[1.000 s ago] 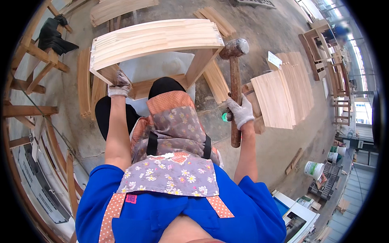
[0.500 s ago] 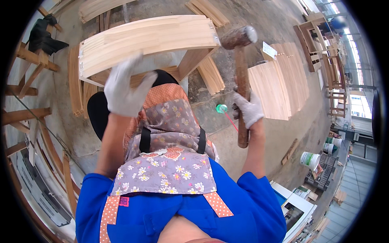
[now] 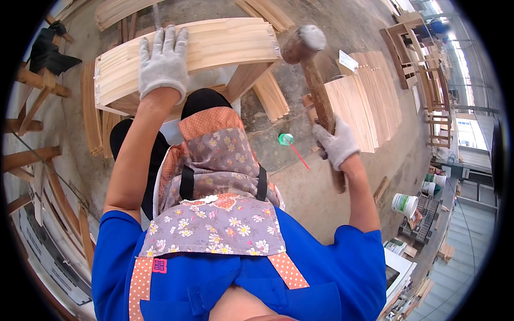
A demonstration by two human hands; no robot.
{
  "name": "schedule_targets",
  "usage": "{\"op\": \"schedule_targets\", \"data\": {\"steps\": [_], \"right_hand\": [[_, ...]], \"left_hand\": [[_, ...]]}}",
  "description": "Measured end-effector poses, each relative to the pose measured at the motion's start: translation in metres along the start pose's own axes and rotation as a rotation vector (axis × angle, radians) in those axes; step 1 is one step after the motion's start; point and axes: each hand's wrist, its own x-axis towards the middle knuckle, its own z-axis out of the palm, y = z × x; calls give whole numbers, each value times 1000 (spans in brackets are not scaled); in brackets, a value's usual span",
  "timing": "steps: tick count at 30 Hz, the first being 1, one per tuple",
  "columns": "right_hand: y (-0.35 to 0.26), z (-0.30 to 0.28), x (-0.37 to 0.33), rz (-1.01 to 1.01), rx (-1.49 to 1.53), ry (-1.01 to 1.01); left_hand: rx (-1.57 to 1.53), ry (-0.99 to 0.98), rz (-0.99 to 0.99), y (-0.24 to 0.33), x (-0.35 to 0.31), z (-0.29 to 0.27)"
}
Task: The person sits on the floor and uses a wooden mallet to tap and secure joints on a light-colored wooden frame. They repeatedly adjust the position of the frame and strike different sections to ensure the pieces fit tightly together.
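A slatted wooden seat frame (image 3: 187,56) stands on the concrete floor (image 3: 342,21) before the worker's knees. The gloved left hand (image 3: 163,61) lies flat on its top, fingers spread, steadying it. The gloved right hand (image 3: 336,145) is clamped around a raised wooden mallet (image 3: 316,91), its head beside the frame's right corner. A striking step appears in hand; an accurate blow needs the frame held firm. 1 stack of boards (image 3: 364,104) lies nearby.

I see pale, smooth, unfinished wood in the slatted panel (image 3: 187,53). My left hand (image 3: 163,61) and right hand (image 3: 336,144) wear grey knit cloth gloves. The hammer (image 3: 316,91) has a dull worn head and dark wooden handle. The floor (image 3: 321,182) looks rough, matt concrete.
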Motion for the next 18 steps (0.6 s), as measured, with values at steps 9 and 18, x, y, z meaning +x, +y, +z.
{"op": "schedule_targets", "data": {"steps": [9, 18], "right_hand": [[-36, -7, 2, -27, 89, 66], [-53, -15, 11, -96, 365, 105]], "left_hand": [[27, 18, 2, -2, 1, 7], [42, 4, 0, -5, -1, 4]]}}
